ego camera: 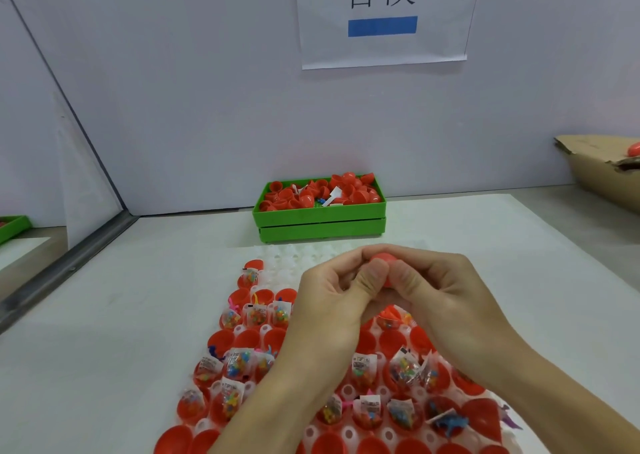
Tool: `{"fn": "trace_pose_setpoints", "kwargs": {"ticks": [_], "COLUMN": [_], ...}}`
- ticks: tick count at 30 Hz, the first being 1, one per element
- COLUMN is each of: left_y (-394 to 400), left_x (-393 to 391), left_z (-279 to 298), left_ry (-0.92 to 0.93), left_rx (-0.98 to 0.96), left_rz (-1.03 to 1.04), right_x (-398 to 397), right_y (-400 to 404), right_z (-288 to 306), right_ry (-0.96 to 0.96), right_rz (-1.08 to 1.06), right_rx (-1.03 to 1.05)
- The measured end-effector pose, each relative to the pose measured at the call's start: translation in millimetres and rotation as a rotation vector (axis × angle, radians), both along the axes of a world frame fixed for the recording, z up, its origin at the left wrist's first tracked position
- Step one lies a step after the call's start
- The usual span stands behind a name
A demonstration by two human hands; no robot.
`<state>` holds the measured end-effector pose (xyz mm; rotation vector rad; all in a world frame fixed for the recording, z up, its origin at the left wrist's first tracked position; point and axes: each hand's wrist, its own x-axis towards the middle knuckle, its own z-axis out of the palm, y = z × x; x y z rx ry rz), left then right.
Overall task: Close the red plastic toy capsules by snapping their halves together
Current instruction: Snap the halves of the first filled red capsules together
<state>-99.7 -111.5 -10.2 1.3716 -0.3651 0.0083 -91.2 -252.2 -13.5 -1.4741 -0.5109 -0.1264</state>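
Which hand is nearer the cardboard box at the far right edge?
Right. The right hand sits right of centre gripping the red capsule, on the side of the cardboard box; the left hand grips it from the far side.

Centre, near: holder tray (277, 266) on the table (121, 315), capsule halves (242, 339) seated in its sockets.
Above tray: left hand (332, 301) and right hand (440, 290), capsule (381, 257) between them.
Behind: crate (322, 218) against the wall.
Far right: cardboard box (602, 173).
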Motion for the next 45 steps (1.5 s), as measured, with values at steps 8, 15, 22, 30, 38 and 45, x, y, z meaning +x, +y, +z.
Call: {"fn": "trace_pose_setpoints", "kwargs": {"ticks": [8,15,22,30,38,45], "left_y": [-7.0,-7.5,0.9,2.6,7.1,11.3], "left_x": [-2.1,-2.6,-0.8,3.2,3.0,0.7], "left_z": [-5.4,-0.6,7.6,7.5,8.9,12.6], "left_ry": [-0.024,0.019,0.216,0.376,0.105,-0.157], "left_rx": [-0.074,-0.114,-0.279,-0.272,-0.017,0.349], "left_rz": [0.109,0.083,-0.033,-0.073,0.295,0.582], "right_x": [-1.7,-0.2,-1.1,-2.4,-4.8,-2.2], "right_y": [1.2,-3.5,-3.5,-2.1,-2.6,-2.9], "right_z": [-0.7,2.6,2.5,-0.9,0.9,1.0], "right_ry": [-0.029,-0.055,-0.092,-0.204,-0.201,-0.17], "right_rz": [-0.065,-0.045,-0.036,-0.189,-0.241,-0.327], "right_rx": [-0.005,-0.044,-0.089,-0.365,-0.367,-0.337]}}
